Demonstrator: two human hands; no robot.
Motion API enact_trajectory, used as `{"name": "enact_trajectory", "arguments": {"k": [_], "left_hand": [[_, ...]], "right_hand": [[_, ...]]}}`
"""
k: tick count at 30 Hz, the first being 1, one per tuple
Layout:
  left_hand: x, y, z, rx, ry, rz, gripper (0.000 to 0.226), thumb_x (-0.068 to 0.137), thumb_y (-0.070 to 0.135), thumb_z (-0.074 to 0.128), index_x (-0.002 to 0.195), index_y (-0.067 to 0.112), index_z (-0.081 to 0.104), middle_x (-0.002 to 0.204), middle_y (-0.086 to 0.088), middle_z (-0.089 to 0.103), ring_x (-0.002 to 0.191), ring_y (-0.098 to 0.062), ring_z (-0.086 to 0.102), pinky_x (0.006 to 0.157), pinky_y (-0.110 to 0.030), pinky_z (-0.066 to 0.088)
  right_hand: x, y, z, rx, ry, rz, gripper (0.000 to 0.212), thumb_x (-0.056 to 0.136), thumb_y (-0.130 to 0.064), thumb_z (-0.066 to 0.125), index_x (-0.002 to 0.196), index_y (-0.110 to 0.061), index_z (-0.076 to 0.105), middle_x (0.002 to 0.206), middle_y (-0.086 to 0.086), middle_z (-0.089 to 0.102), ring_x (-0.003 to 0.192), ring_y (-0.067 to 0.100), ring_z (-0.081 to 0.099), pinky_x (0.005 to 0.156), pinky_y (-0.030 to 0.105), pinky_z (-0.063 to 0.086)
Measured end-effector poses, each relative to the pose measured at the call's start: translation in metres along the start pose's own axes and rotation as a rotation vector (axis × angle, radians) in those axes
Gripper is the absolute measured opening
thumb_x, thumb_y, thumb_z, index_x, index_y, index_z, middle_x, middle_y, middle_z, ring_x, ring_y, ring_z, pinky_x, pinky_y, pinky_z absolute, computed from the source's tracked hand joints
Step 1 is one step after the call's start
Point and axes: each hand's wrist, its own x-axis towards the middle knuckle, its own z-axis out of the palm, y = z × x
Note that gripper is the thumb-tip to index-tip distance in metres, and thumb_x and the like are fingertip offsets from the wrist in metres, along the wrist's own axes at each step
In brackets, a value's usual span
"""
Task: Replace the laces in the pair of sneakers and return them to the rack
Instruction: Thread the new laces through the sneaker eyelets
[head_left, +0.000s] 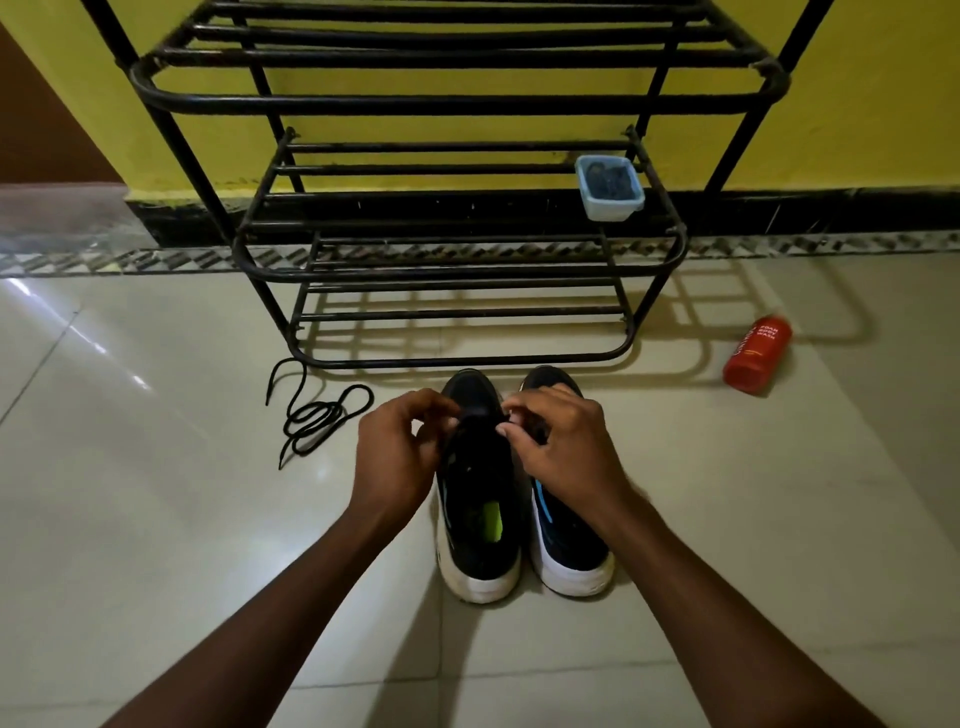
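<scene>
Left hand (400, 447): your fingers curl in a pinch at the far eyelet rows of the left sneaker (480, 519). Black on black hides whether they hold a lace or the upper.
Right hand (561, 447): it pinches the same spot from the right, close to the other hand but apart from it.
Left sneaker: it stands on the floor (156, 519), heel near you, toe towards the rack (457, 270). Nothing steadies it, so a hard pull may drag or tip it.
Right sneaker (566, 551): it sits just beside the left one, under your right wrist, which could knock it over.
Loose lace (317, 415): it lies coiled to the left, well apart from both shoes. You may mistake it for a fresh one.
Container (610, 187): it rests at the right end of a middle rack shelf holding dark contents, probably laces. It is set on bars and could tip if you reach carelessly.
Red bottle (757, 354): it lies on its side, far right. It could roll if you brush it on the way to the rack.
Eyelets: they are hard to see, so you may skip or cross one.
</scene>
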Motion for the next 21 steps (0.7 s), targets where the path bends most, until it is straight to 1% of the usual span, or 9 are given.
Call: {"name": "enact_trajectory", "arguments": {"k": [3,5,7,8,11,12,16,18,21], "left_hand": [[-0.01,-0.01,-0.005,0.092,0.022,0.004,0.037,0.08,-0.016,0.065,0.091,0.017,0.076,0.086,0.007,0.071,0.08,0.001,0.068,0.069,-0.018,0.056],[-0.015,-0.013,-0.012,0.096,0.039,-0.063,0.042,0.077,-0.021,0.061,0.089,0.015,0.077,0.083,0.006,0.07,0.08,0.006,0.066,0.07,-0.012,0.054],[-0.018,-0.017,-0.017,0.097,0.041,-0.107,0.042,0.077,-0.022,0.059,0.087,0.014,0.077,0.082,0.006,0.07,0.078,0.004,0.066,0.07,-0.008,0.05],[-0.019,-0.02,-0.018,0.094,0.03,-0.111,0.042,0.076,-0.022,0.059,0.086,0.015,0.077,0.081,0.007,0.071,0.079,0.001,0.066,0.072,-0.011,0.052],[-0.022,-0.027,-0.02,0.116,-0.014,-0.115,0.044,0.074,-0.021,0.059,0.084,0.018,0.077,0.08,0.008,0.071,0.08,-0.006,0.068,0.076,-0.039,0.059],[-0.023,-0.029,-0.02,0.13,-0.019,-0.116,0.044,0.073,-0.02,0.059,0.083,0.019,0.076,0.079,0.008,0.071,0.08,-0.008,0.068,0.075,-0.042,0.059],[-0.027,-0.029,-0.017,0.163,-0.013,-0.142,0.046,0.07,-0.02,0.057,0.081,0.022,0.074,0.077,0.01,0.07,0.078,-0.001,0.066,0.071,-0.037,0.058],[-0.03,-0.031,-0.018,0.188,-0.018,-0.14,0.046,0.071,-0.019,0.059,0.081,0.024,0.073,0.078,0.012,0.069,0.077,0.001,0.064,0.065,-0.032,0.055],[-0.035,-0.032,-0.017,0.269,-0.038,-0.127,0.043,0.075,-0.015,0.062,0.082,0.027,0.072,0.077,0.014,0.064,0.073,0.005,0.059,0.054,-0.023,0.04]], "right_hand": [[-0.008,0.007,-0.01,-0.073,-0.057,-0.007,0.02,0.074,-0.01,0.083,0.094,-0.01,0.078,0.084,0.001,0.073,0.081,0.02,0.064,0.075,0.03,0.053],[-0.013,0.013,-0.018,-0.094,-0.078,0.012,0.019,0.071,-0.009,0.085,0.088,-0.012,0.079,0.08,0.001,0.074,0.076,0.021,0.065,0.071,0.032,0.055],[-0.016,0.016,-0.026,-0.113,-0.093,0.036,0.018,0.068,-0.008,0.085,0.084,-0.014,0.079,0.075,0.001,0.074,0.072,0.022,0.066,0.067,0.033,0.056],[-0.016,0.017,-0.029,-0.124,-0.105,0.045,0.017,0.068,-0.009,0.085,0.083,-0.014,0.079,0.074,0.001,0.074,0.072,0.023,0.066,0.066,0.034,0.056],[-0.015,0.019,-0.033,-0.18,-0.159,0.016,0.013,0.068,-0.011,0.083,0.08,-0.013,0.079,0.071,0.003,0.073,0.07,0.026,0.065,0.064,0.037,0.057],[-0.015,0.019,-0.034,-0.208,-0.18,-0.004,0.011,0.068,-0.012,0.082,0.078,-0.013,0.078,0.069,0.004,0.072,0.069,0.027,0.064,0.062,0.038,0.057],[-0.019,0.024,-0.034,-0.27,-0.242,-0.011,0.01,0.071,-0.013,0.081,0.081,-0.013,0.078,0.071,0.005,0.071,0.074,0.029,0.062,0.063,0.036,0.055],[-0.022,0.027,-0.033,-0.279,-0.257,-0.03,0.011,0.072,-0.014,0.078,0.084,-0.013,0.078,0.075,0.005,0.072,0.076,0.028,0.062,0.064,0.036,0.054],[-0.022,0.03,-0.031,-0.313,-0.271,-0.061,0.012,0.074,-0.017,0.072,0.084,-0.012,0.077,0.078,0.006,0.072,0.078,0.029,0.061,0.065,0.038,0.055]]}}
